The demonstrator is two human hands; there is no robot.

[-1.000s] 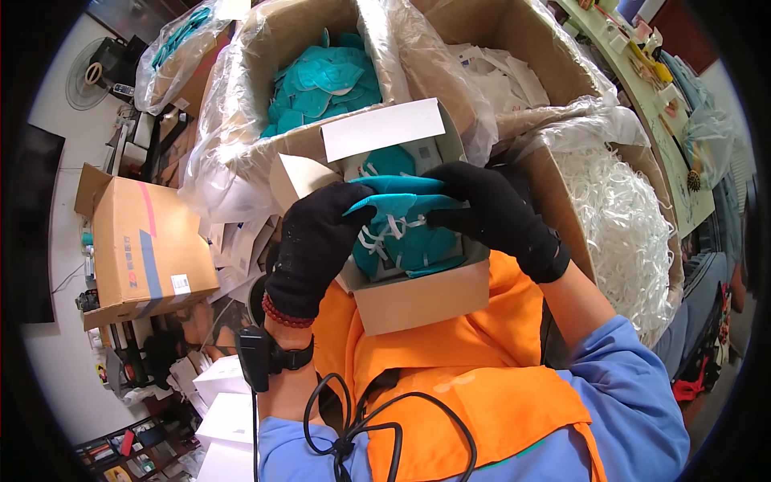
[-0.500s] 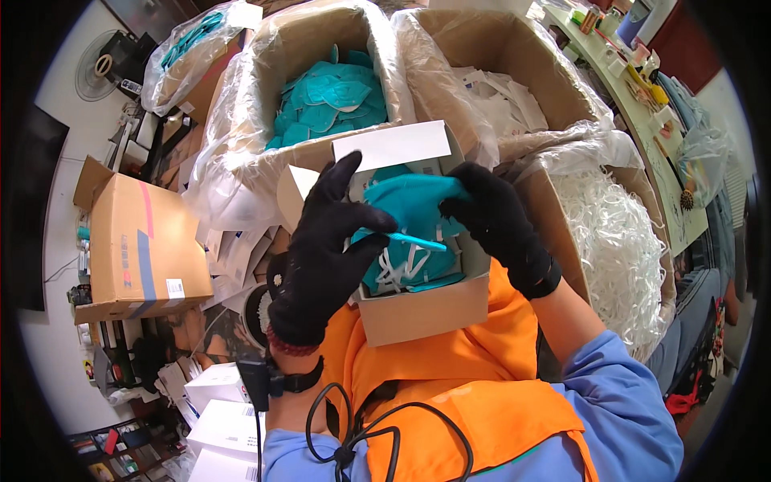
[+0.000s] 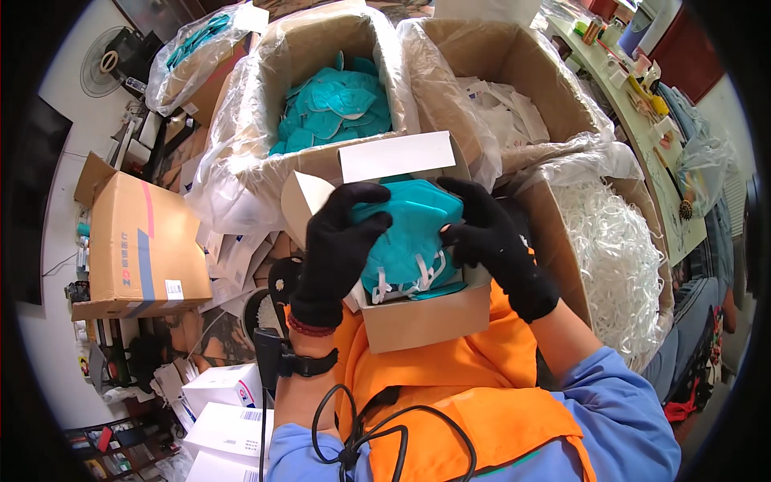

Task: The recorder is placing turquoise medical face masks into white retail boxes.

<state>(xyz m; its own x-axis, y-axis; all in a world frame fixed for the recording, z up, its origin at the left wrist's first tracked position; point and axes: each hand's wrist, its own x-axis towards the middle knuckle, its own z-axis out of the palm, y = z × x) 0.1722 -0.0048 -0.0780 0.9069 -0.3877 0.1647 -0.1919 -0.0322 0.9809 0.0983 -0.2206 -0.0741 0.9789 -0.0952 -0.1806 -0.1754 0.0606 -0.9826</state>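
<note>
Left grip (image 3: 333, 249) at teal mask (image 3: 415, 213), lined cartons (image 3: 502, 58) beyond

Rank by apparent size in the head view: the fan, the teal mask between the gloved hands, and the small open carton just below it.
1. Small open carton
2. Teal mask
3. Fan, possibly shrunk by distance

Large brown cardboard carton (image 3: 161, 241), left: printed characters along its side; its white rectangular sticker (image 3: 173, 290) is too small to read.
Upper white cardboard box (image 3: 214, 387), near left: a small coloured printed mark at its right end.
Lower white cardboard box (image 3: 225, 431): a barcode and fine print, illegible.
</note>
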